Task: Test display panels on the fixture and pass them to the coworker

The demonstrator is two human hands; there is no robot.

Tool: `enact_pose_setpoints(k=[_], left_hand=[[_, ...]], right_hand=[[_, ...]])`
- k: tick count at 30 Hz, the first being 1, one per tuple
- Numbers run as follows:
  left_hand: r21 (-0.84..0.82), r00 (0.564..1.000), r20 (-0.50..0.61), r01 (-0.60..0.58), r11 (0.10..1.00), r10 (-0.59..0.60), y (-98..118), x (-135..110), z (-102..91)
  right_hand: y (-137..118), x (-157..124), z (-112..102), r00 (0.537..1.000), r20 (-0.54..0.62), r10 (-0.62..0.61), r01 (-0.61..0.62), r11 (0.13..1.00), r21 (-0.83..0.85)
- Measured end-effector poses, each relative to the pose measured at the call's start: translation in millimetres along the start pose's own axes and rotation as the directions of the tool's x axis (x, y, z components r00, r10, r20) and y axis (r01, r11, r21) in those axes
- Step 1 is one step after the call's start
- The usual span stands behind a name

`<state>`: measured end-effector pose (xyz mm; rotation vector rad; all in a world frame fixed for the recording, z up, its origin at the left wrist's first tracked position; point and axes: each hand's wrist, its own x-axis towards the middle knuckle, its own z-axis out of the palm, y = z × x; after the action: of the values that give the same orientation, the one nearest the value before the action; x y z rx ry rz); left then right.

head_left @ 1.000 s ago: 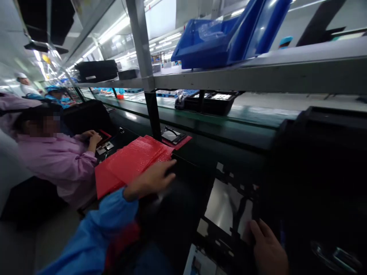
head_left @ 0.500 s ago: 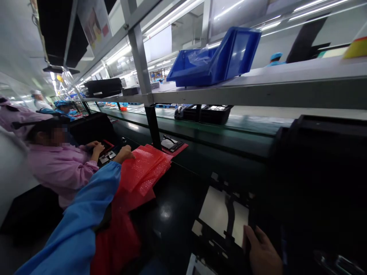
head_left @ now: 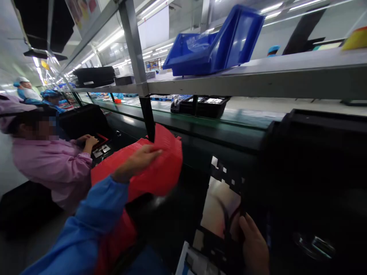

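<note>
My left hand (head_left: pixel 137 162), in a blue sleeve, pinches the edge of a red bubble-wrap sheet (head_left: pixel 169 162), which is lifted and curled. More red bubble wrap (head_left: pixel 114 156) lies under and behind that arm. At the lower right my right hand (head_left: pixel 255 240) grips the right edge of a flat black-framed panel (head_left: pixel 220 208) with a shiny silver surface and small pale patches. The panel is tilted, and a dark strip runs across its silver part. Below it a pale-edged flat part (head_left: pixel 195 263) is cut off by the bottom of the view.
A co-worker in pink (head_left: pixel 51 164) handles parts at the left. A blue bin (head_left: pixel 212 46) stands on the shelf (head_left: pixel 258 82) above the green conveyor (head_left: pixel 246 116). A shelf post (head_left: pixel 146 114) rises behind the red sheets. Black trays (head_left: pixel 315 152) stand at the right.
My left hand has moved right, lifting a red bubble-wrap sheet off the others. My right hand has tilted the panel more upright. The view has shifted slightly.
</note>
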<state>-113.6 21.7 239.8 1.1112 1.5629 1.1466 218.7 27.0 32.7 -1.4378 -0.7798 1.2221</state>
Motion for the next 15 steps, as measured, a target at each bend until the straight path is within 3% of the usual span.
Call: enact_pose_setpoints(k=[3,6,9,12,15], left_hand=[[-0.04,0.988,0.153,0.033,0.999,-0.027,-11,-13,72.3],[-0.102,0.953,0.268,0.177,0.979,-0.144,-18,-18,121.7],[-0.163,0.936,0.259,0.284,0.945,-0.237,-21,-17,143.2],[-0.239,0.933,0.272,0.301,0.923,-0.234,-22,-15,148.0],[-0.286,0.917,0.306,0.343,0.895,-0.254,-23,-10,149.5]], right_hand=[[2,-1,-5,0.997,0.046,-0.059,0.058,0.998,0.026],[-6,-3,-9,0.996,0.033,-0.083,0.081,0.995,0.059],[-17,-6,-9,0.998,0.055,-0.036,0.029,0.993,0.116],[-21,-7,-7,0.998,0.068,0.0,-0.009,0.992,0.129],[-21,-7,-5,0.997,0.039,-0.072,0.069,0.994,0.081]])
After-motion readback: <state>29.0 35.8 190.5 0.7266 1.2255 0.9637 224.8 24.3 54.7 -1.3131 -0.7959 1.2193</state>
